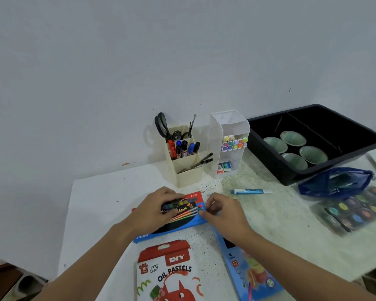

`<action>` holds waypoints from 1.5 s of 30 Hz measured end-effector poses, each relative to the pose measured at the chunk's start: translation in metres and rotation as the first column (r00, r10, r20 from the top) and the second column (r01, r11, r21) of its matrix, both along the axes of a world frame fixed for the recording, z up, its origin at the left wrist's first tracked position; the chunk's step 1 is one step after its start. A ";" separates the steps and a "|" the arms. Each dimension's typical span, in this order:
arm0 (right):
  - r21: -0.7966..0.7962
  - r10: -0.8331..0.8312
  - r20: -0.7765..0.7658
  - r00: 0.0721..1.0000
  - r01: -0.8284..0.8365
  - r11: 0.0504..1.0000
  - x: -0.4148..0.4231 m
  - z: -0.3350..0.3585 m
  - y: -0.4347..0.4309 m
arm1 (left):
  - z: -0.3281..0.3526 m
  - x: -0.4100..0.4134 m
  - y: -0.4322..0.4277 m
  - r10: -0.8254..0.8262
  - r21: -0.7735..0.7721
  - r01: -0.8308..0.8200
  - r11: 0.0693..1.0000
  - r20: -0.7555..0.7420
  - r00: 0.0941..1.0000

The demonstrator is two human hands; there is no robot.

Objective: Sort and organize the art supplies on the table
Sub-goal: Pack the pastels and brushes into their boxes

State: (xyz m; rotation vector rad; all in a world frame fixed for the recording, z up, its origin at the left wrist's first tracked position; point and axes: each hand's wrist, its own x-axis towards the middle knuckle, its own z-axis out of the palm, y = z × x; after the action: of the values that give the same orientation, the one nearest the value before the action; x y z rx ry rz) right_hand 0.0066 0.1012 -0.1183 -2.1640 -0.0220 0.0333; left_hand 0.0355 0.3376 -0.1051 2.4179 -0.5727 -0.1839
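head view: both my hands on one box, mid-table
pencil box: blue-red "12 colours" colour-pencil box, flat on the table, just in front of the cream pen holder
left hand: palm down on the box's left part, fingers curled over its top edge, gripping it
right hand: fingertips pinched at the box's right end
oil pastels box: nearer me than the pencil box
blue pen: loose, right of the pen holder
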 end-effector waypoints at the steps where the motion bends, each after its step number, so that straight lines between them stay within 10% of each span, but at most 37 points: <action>1: -0.080 0.044 -0.001 0.999 -0.044 0.996 0.000 0.001 -0.003 | -0.002 0.000 -0.002 0.003 0.011 -0.003 1.000 0.003 1.000; 7: -0.300 0.274 0.018 0.962 -0.256 0.919 0.005 0.011 -0.023 | -0.008 0.001 -0.012 0.007 0.167 -0.014 0.986 0.043 0.999; 14: -0.356 0.143 0.306 0.941 -0.026 0.934 0.034 0.020 -0.084 | 0.011 0.005 -0.043 0.039 0.304 -0.050 0.951 0.042 0.998; 24: -0.739 0.524 0.149 0.839 -0.257 0.622 0.075 -0.010 -0.144 | 0.048 0.009 -0.134 0.366 -0.271 -0.291 0.918 0.291 0.884; 32: -0.283 0.462 0.335 0.821 -0.380 0.881 0.090 0.052 -0.149 | 0.093 0.034 -0.162 0.434 -0.343 -0.311 0.887 0.385 0.814; 40: 0.276 0.230 0.415 0.880 -0.363 0.890 0.096 0.145 -0.142 | 0.106 0.065 -0.158 0.400 -0.244 -0.334 0.910 0.311 0.862; 45: 0.132 0.250 0.436 0.865 -0.336 0.933 0.103 0.139 -0.132 | 0.108 0.073 -0.160 0.360 -0.198 -0.312 0.929 0.297 0.884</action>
State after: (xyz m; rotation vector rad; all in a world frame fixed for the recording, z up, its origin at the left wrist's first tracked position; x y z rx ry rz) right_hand 0.1101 -0.0307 0.0211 -1.9072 -0.5799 -0.2441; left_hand 0.1090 0.1775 0.0030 2.3721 -0.2833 0.4048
